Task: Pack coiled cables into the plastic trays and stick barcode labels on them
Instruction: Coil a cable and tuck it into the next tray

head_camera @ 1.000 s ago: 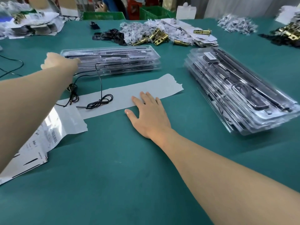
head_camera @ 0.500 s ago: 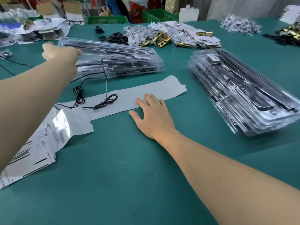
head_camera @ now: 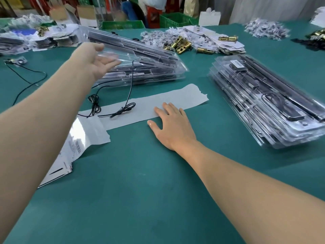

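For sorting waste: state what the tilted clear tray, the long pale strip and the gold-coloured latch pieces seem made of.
The tilted clear tray: thin moulded plastic, glossy; see-through, with glare streaks. The long pale strip: likely matt paper, perhaps label backing; its far end is torn ragged. The gold-coloured latch pieces: probably metal, brass-like shine; too small to confirm.

This is a small packing workshop or factory floor: a wide green-covered surface (head_camera: 140, 191) carries stacks of clear plastic trays (head_camera: 263, 106), heaps of brass lock parts (head_camera: 181, 45) and small bagged pieces (head_camera: 265, 29), and sheets of barcode labels (head_camera: 74, 148), while green plastic crates (head_camera: 175, 19) and cardboard boxes (head_camera: 86, 13) crowd the space behind it.
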The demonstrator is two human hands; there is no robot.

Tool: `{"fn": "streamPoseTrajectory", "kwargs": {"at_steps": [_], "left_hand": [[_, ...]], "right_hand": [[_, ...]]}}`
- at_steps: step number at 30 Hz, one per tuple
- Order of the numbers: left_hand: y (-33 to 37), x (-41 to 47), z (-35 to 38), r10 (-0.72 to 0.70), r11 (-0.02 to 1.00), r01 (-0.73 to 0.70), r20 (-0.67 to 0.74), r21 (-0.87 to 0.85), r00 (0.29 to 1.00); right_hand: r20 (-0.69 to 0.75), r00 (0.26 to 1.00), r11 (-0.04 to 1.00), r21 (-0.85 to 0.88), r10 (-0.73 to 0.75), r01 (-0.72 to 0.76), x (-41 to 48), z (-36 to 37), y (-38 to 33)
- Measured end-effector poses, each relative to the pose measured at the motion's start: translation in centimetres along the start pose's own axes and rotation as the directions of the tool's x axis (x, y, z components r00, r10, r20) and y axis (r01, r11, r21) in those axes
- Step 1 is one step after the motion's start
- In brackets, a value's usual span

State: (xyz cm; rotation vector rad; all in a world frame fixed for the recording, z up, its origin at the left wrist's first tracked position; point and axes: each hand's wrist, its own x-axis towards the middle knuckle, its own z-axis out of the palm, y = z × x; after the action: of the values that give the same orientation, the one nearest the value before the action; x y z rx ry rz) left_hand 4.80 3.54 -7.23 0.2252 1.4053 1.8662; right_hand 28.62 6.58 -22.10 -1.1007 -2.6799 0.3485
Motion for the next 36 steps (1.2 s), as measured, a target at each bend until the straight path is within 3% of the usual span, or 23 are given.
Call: {"fn": "streamPoseTrajectory", "kwargs": {"at_steps": [4,8,10,12,13,15,16,19,21,23,26,28,31,33,36], "left_hand": [[-0.3,-3.5,0.9,0.017,0.989,-0.018,-0.007,-0.148,1.0],[-0.6,-7.4,0.4,0.087,0.993,-0.084,0.028,-0.084,0.996],[-0.5,-9.9,0.0,0.117,0.984,-0.111,0.036,-0.138,0.993],[-0.4,-12.3,-0.3,0.149,0.972,-0.136,0.054,-0.189,0.987],[-0.5,-13.2,-0.5,0.163,0.967,-0.147,0.064,-0.208,0.985],[-0.6,-14.9,-1.2,0.19,0.96,-0.168,0.082,-0.225,0.978],[-0.8,-15.6,-1.5,0.206,0.957,-0.181,0.092,-0.225,0.974],[-1.9,-17.2,-2.5,0.224,0.955,-0.175,0.193,-0.241,0.955],[-3.1,-17.9,-3.2,0.236,0.954,-0.18,0.235,-0.238,0.943],[-4.4,-18.5,-4.0,0.242,0.959,-0.193,0.248,-0.208,0.938],[-6.6,-19.4,-5.2,0.211,0.976,-0.182,0.307,-0.122,0.928],[-8.1,-20.0,-6.5,0.194,0.948,-0.276,0.402,0.156,0.895],[-10.5,-21.0,-8.3,0.089,0.704,-0.467,0.585,0.536,0.806],[-12.0,-21.6,-9.1,0.024,0.588,-0.534,0.647,0.607,0.762],[-13.2,-21.9,-9.8,0.065,0.505,-0.627,0.698,0.593,0.713]], "right_hand": [[0.008,1.0,1.0,-0.002,-0.003,0.003,0.1,0.1,0.2],[0.013,1.0,0.999,0.036,0.003,-0.004,0.0,-0.5,-0.1],[-0.058,0.998,0.989,0.147,-0.008,0.016,-0.5,-1.4,-0.3],[-0.158,0.986,0.913,0.408,0.049,0.019,-1.5,-2.9,-0.6],[-0.164,0.979,0.805,0.593,0.121,0.0,-2.1,-3.9,-0.9],[-0.088,0.971,0.446,0.895,0.223,-0.021,-3.4,-6.5,-1.9],[-0.056,0.97,0.264,0.964,0.237,-0.009,-3.9,-7.9,-2.5],[-0.016,0.987,-0.202,0.978,0.16,0.049,-5.4,-11.7,-3.6],[0.023,0.981,-0.341,0.939,0.191,0.044,-6.3,-13.3,-4.5],[0.136,0.944,-0.401,0.916,0.301,-0.004,-7.1,-13.7,-5.3],[0.182,0.887,-0.387,0.922,0.425,-0.004,-8.0,-13.2,-5.6],[0.145,0.869,-0.361,0.932,0.472,0.04,-8.4,-13.3,-5.5],[0.111,0.852,-0.374,0.921,0.512,0.105,-8.5,-14.0,-5.1],[0.087,0.836,-0.376,0.915,0.541,0.148,-8.5,-14.4,-4.7],[0.052,0.823,-0.348,0.92,0.565,0.181,-8.5,-15.0,-4.2]]}}
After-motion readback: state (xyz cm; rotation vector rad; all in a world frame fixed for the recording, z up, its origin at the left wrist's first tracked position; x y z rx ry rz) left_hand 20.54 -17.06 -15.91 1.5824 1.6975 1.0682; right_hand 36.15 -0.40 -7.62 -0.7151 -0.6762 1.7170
